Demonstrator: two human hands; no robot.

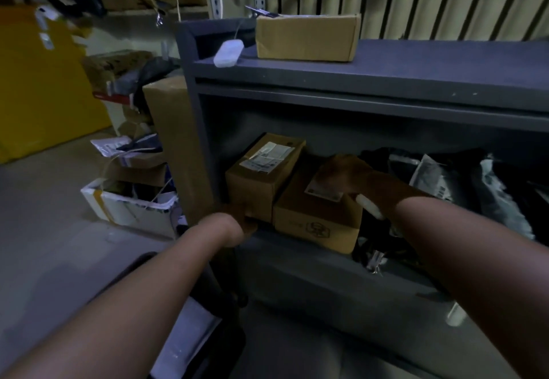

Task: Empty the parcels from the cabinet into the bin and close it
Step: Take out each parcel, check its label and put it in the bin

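Note:
A grey cabinet [371, 102] stands open in front of me. On its lower shelf a tall cardboard box [261, 170] with a white label leans at the left, touching a wider cardboard box [315, 224] beside it. My left hand [237, 218] grips the near bottom corner of the tall box. My right hand [353, 179] rests on top of the wider box, over its label, fingers curled round the far edge. Dark and grey plastic mailer bags [463, 188] fill the shelf to the right. The bin's dark edge [217, 289] shows between my forearms.
Another cardboard box [306, 37] and a small white device [228, 52] sit on the cabinet top. A large carton [175, 141] leans against the cabinet's left side. A white tub of parcels [130, 203] and a yellow panel [38, 81] stand on the floor to the left.

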